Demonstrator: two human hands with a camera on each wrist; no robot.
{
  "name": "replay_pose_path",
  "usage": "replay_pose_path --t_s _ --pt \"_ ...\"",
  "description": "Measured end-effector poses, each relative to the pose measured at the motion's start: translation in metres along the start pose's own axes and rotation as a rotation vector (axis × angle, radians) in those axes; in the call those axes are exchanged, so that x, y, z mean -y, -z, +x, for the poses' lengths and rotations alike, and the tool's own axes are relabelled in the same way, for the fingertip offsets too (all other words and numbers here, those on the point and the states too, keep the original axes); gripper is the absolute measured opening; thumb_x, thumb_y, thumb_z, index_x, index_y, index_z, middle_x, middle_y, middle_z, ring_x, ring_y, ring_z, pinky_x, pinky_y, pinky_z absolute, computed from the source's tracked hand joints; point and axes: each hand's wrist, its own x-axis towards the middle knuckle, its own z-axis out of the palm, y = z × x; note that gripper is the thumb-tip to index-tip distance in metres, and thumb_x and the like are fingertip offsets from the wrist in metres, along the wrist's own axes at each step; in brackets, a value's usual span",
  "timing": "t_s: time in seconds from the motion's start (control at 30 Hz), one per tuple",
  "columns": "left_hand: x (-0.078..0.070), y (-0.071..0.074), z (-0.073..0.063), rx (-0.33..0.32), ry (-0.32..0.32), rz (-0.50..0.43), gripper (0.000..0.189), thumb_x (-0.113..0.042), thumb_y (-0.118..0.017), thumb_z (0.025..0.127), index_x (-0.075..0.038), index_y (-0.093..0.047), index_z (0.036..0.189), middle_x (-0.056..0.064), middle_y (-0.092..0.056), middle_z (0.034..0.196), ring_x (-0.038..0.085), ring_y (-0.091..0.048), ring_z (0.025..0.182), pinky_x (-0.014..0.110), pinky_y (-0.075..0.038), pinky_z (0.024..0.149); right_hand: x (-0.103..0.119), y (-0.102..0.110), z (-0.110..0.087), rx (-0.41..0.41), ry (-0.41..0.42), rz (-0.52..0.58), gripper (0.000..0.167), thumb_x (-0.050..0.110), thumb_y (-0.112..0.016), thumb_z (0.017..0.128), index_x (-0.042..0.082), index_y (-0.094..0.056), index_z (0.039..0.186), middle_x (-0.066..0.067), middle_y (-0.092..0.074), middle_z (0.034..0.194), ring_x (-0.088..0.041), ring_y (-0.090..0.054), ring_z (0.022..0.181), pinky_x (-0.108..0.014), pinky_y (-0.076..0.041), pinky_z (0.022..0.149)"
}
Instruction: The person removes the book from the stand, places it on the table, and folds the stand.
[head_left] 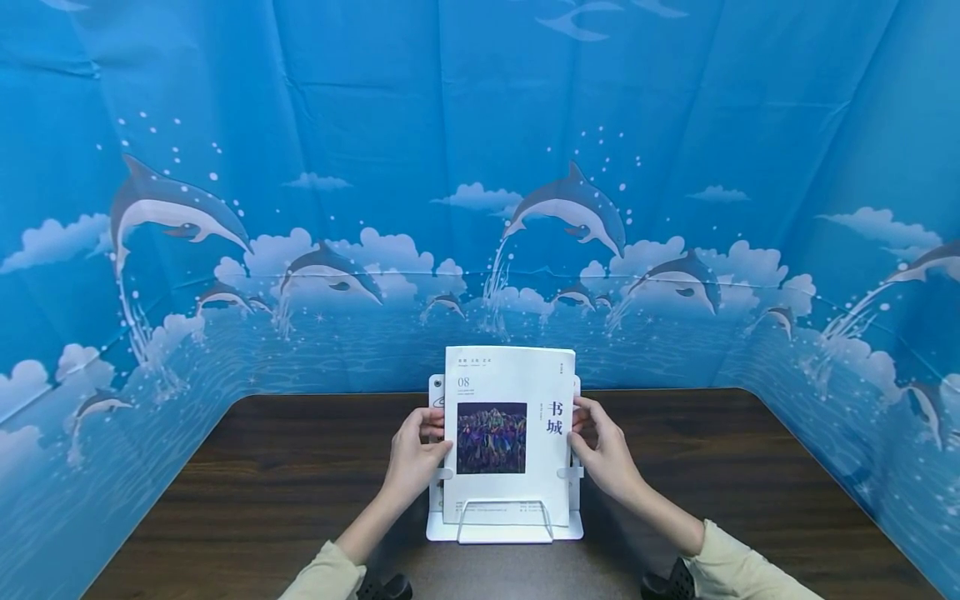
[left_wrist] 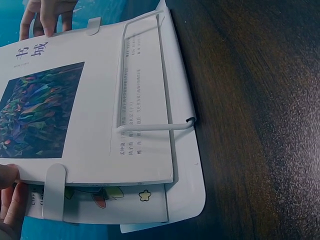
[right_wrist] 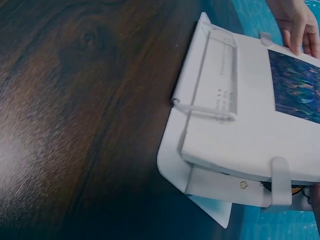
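A white magazine [head_left: 543, 492] with a dark, colourful square picture stands upright, leaning back on a white book stand [head_left: 435, 527]. The stand's back panel bears cartoon prints and shows at both sides. A white wire bar [left_wrist: 145, 128] crosses the magazine's lower front, and small side clips [left_wrist: 54, 192] lap over its edges. My left hand [head_left: 415, 450] pinches the magazine's left edge, thumb in front. On the opposite edge my right hand [head_left: 606, 454] pinches it, thumb also in front. The fingers behind the cover are partly hidden.
The stand rests on a dark wood-grain table [head_left: 285, 467]. Behind it hangs a blue backdrop [head_left: 360, 167] printed with dolphins and clouds. Both forearms wear pale sleeves [head_left: 330, 575], with black bands partly in view near the wrists.
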Motion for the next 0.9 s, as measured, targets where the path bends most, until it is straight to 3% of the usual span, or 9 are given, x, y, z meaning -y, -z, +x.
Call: replay_pose_path --t_s 0.2,0.43,0.57,0.8,0.9 --pt "-0.003 -0.001 -0.002 -0.017 -0.006 -0.012 0.037 0.017 -0.064 0.072 0.006 -0.053 0.105 0.018 -0.057 0.098 0.026 -0.059 0.083 0.027 -0.054 0.069 -0.001 0.0 -0.001 -0.002 0.046 -0.014 0.041 -0.009 -0.054 0.083 -0.002 -0.046 0.122 -0.007 -0.055 0.092 -0.023 -0.053 0.081 -0.02 -0.049 0.063" --pt "-0.003 -0.001 -0.004 -0.049 -0.008 -0.05 0.036 0.015 -0.065 0.072 0.006 -0.056 0.105 0.018 -0.058 0.099 0.027 -0.06 0.085 0.029 -0.054 0.07 0.001 -0.002 -0.001 -0.02 0.064 -0.02 0.042 -0.011 -0.054 0.082 -0.004 -0.046 0.122 -0.006 -0.055 0.092 -0.023 -0.053 0.081 -0.02 -0.047 0.069" --pt "-0.003 -0.001 -0.003 -0.069 -0.017 -0.05 0.036 0.016 -0.066 0.07 0.005 -0.057 0.103 0.017 -0.059 0.097 0.026 -0.06 0.083 0.029 -0.054 0.07 0.004 -0.002 0.002 -0.032 0.059 -0.023 0.042 -0.01 -0.054 0.083 -0.004 -0.047 0.123 -0.007 -0.055 0.091 -0.024 -0.052 0.081 -0.021 -0.046 0.071" --pt "-0.001 0.001 -0.001 -0.071 0.024 -0.053 0.037 0.016 -0.067 0.068 0.003 -0.059 0.102 0.015 -0.06 0.096 0.025 -0.061 0.083 0.027 -0.054 0.069 0.007 -0.003 0.007 -0.028 0.04 -0.004 0.046 -0.014 -0.054 0.08 -0.005 -0.047 0.124 -0.008 -0.056 0.092 -0.023 -0.052 0.081 -0.021 -0.046 0.071" --pt "-0.002 0.003 0.0 -0.071 0.032 -0.061 0.038 0.016 -0.067 0.068 0.003 -0.059 0.103 0.015 -0.061 0.097 0.025 -0.061 0.083 0.027 -0.054 0.07 0.023 -0.001 0.007 -0.03 0.021 0.004 0.045 -0.016 -0.053 0.08 -0.009 -0.047 0.123 -0.013 -0.056 0.091 -0.025 -0.051 0.081 -0.023 -0.046 0.07"
